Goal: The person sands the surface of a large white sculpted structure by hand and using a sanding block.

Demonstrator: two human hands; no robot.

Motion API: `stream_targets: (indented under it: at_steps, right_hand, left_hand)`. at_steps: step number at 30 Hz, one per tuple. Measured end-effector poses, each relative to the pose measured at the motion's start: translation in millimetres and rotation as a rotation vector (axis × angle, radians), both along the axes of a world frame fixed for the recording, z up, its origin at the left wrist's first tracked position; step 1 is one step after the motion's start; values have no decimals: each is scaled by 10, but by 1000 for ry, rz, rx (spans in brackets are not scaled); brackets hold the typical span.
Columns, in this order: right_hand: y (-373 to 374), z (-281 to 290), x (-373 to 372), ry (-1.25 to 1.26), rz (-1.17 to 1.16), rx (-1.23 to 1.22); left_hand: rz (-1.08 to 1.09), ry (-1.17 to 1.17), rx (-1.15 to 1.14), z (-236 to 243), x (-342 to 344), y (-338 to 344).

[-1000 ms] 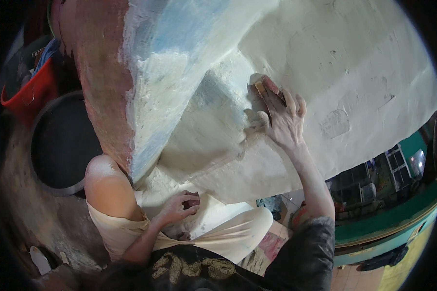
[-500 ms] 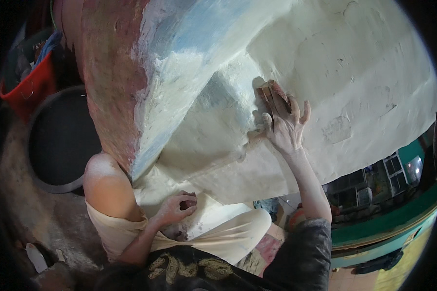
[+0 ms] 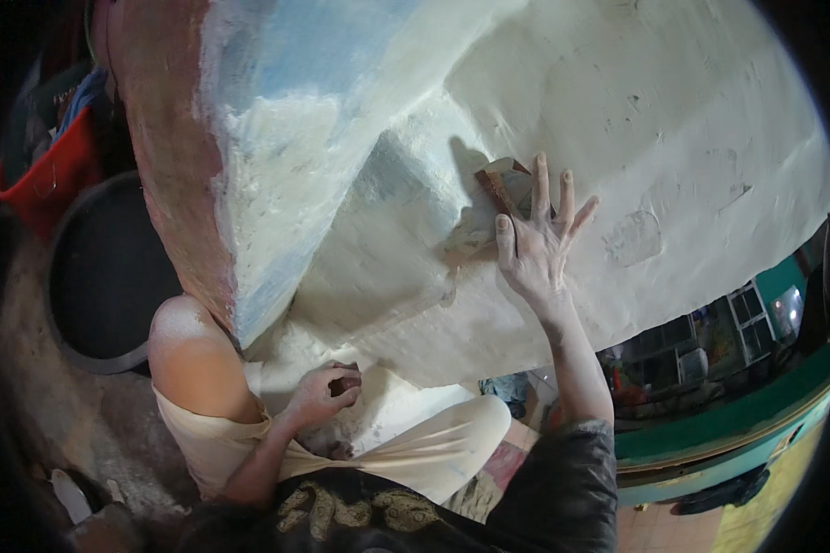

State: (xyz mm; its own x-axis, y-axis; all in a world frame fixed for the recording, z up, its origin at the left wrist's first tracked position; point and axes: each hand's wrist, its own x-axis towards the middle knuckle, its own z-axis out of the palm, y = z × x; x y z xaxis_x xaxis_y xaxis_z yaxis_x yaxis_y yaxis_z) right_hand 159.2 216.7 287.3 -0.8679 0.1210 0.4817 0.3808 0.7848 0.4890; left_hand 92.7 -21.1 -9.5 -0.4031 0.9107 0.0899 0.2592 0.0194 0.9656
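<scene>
My right hand lies against a large pale, plaster-like curved surface, three fingers stretched and spread. A folded brown piece of sandpaper stands up between its thumb and the other fingers; one finger is out of sight, apparently behind the paper. Beside it is a blue-grey patch with a raised edge. Down by my lap, the curled fingers of my left hand close on a small dark reddish-brown piece, partly hidden by them. White dust coats both hands.
My bent knee is close to the surface's lower tip. At left stand a round black tub and a red container with blue strands in it. A green curved edge runs along the lower right.
My right hand's fingers have straightened and spread, and the sandpaper shows more openly beside the thumb. The view has shifted slightly; my left hand keeps its hold near my lap.
</scene>
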Motion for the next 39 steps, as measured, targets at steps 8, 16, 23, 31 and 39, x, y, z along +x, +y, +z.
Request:
stream_targets:
  at_steps: [8, 16, 23, 31, 39]
  right_hand:
    - [242, -266, 411, 150, 160, 99]
    - [8, -93, -23, 101, 64, -107]
    - [301, -395, 314, 185, 140, 326]
    - [171, -207, -171, 145, 113, 175]
    - [151, -373, 133, 128, 17, 203]
  left_hand:
    - [108, -17, 53, -15, 8, -24]
    - [112, -17, 29, 50, -14, 8]
    - [124, -9, 47, -24, 1, -17]
    - [115, -30, 47, 32, -22, 4]
    - [142, 12, 35, -15, 8, -40]
